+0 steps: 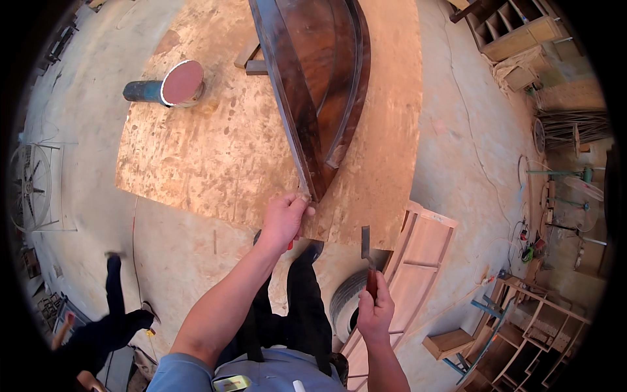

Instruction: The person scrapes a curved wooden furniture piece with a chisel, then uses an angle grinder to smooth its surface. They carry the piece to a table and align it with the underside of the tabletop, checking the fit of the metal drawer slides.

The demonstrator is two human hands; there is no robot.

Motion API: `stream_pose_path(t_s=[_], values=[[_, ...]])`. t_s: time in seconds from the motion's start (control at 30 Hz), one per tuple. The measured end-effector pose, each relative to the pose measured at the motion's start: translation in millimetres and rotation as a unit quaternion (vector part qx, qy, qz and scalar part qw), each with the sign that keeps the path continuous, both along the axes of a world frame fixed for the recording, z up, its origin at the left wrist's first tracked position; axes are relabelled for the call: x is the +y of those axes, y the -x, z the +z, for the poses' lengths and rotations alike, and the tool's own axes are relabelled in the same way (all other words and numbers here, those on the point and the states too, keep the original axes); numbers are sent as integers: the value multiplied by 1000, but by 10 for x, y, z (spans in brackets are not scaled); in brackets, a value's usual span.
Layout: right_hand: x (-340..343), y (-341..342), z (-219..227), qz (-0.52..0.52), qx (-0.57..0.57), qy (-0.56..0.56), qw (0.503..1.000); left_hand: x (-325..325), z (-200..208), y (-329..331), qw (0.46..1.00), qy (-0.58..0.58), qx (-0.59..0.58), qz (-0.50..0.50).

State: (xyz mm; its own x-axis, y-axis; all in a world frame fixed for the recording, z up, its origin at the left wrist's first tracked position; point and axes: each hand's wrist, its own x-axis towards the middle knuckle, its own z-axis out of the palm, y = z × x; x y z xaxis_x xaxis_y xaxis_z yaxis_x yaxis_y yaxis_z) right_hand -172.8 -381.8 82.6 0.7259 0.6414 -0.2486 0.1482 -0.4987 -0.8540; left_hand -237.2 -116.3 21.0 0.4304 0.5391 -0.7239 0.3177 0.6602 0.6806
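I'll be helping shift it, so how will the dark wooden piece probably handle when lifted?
The dark wooden piece is probably stiff, showing no sag along its length. Its broad wooden build suggests noticeable weight. Its sheen hints it might feel slightly slippery.

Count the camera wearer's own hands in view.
2: the left hand at the near tip of the dark wooden piece, and the right hand, further right, holding a flat-bladed tool by its reddish handle. Neither hand is fully hidden.

Dark wooden panel (pixel 311 85) tapers toward near edge of tabletop (pixel 209 157); left hand (pixel 285 221) at its tip. Disc sander (pixel 145 91) at left edge, pad (pixel 183 83) upward. Right hand (pixel 376 313) grips flat-bladed scraper (pixel 366 243) beside near right corner.
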Motion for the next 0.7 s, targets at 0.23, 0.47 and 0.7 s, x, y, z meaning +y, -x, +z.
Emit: stream_pose_path(t_s=[0.23, 0.47, 0.7], values=[[-157, -208, -30, -1, 49, -31, 998, -15, -5, -58, 997, 30, -38, 64], [-223, -376, 43, -4, 98, -53, 994, -153, 14, -148, 995, 17, -11, 101], [-5, -454, 206, 68, 126, -57, 988, -187, 26, -35, 990, 38, -50, 128]])
